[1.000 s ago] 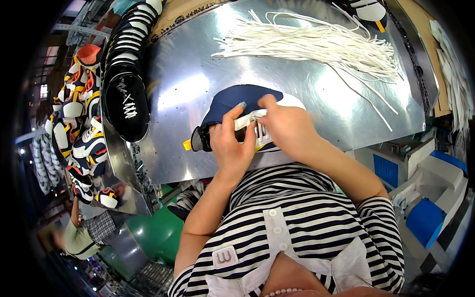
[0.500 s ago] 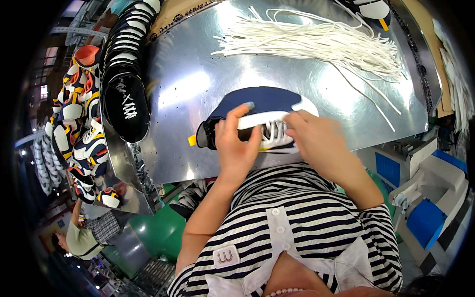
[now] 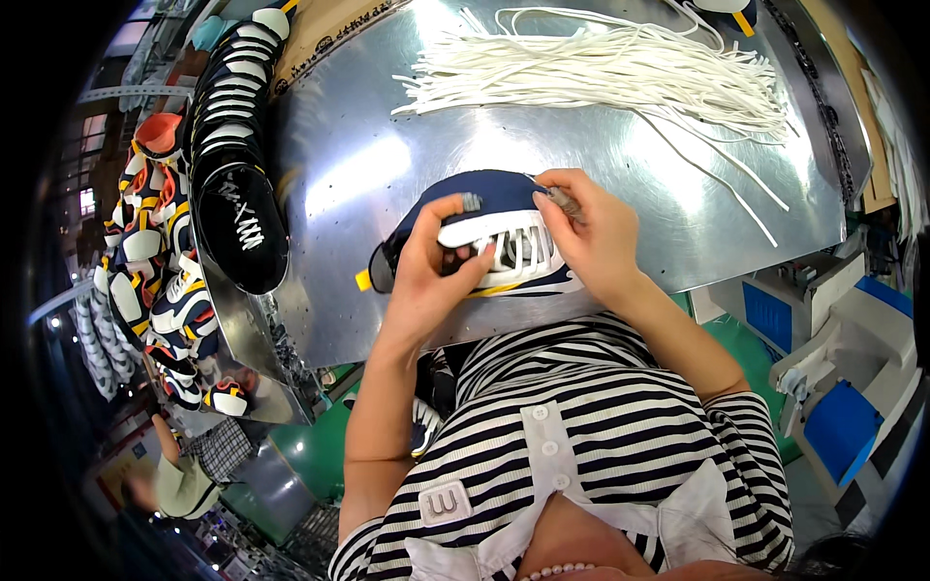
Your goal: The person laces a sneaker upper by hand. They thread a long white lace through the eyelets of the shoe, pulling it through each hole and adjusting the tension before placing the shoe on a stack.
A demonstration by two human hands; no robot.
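A navy and white shoe upper [image 3: 499,196] lies on the metal tabletop in front of me, with a yellow tab at its left end and white lacing [image 3: 523,252] across its opening. My left hand [image 3: 426,266] grips its left part, thumb by the laces and fingers over the white edge. A grey cover sits on one of its fingertips. At the right end of the lacing, my right hand [image 3: 596,228] is closed in a pinch over the upper's far side. A grey piece shows at its fingers; what they pinch is hidden.
A bundle of white laces [image 3: 591,77] lies at the back, loose ends trailing right. At left stands a curved stack of black-and-white uppers [image 3: 237,228], beside a heap of colourful ones [image 3: 145,261]. A blue-and-white machine [image 3: 833,416] is at right. Another person [image 3: 184,484] is at lower left.
My right hand has moved from over the laces to the upper's far side, uncovering more of the lacing and the front. The upper and my left hand have shifted slightly left.
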